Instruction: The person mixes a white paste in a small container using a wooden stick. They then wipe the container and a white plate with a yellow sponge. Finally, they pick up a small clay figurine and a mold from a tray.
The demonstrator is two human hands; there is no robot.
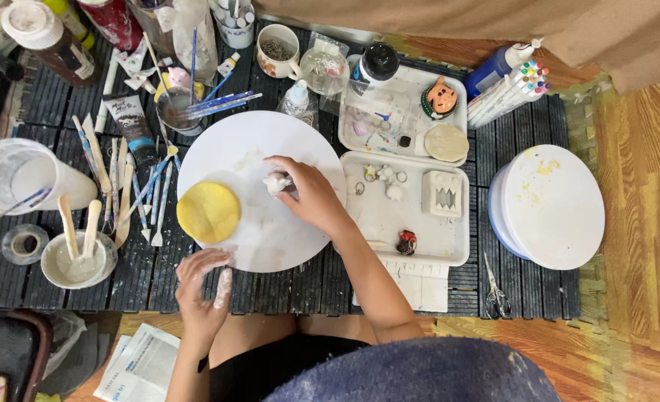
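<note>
My right hand (309, 195) rests on a round white board (229, 145) and pinches a small white clay lump (276, 182) at its fingertips. A flat yellow clay disc (209, 212) lies on the board's left part. My left hand (202, 286) hovers at the board's near edge, fingers loosely curled and smeared with white clay, holding nothing.
Clay tools and brushes (122, 179) lie left of the board, beside a bowl with wooden sticks (77, 257) and a tape roll (23, 244). White trays (389, 223) with small clay pieces sit to the right, then a white tub (549, 205), scissors (497, 290) and markers (512, 89).
</note>
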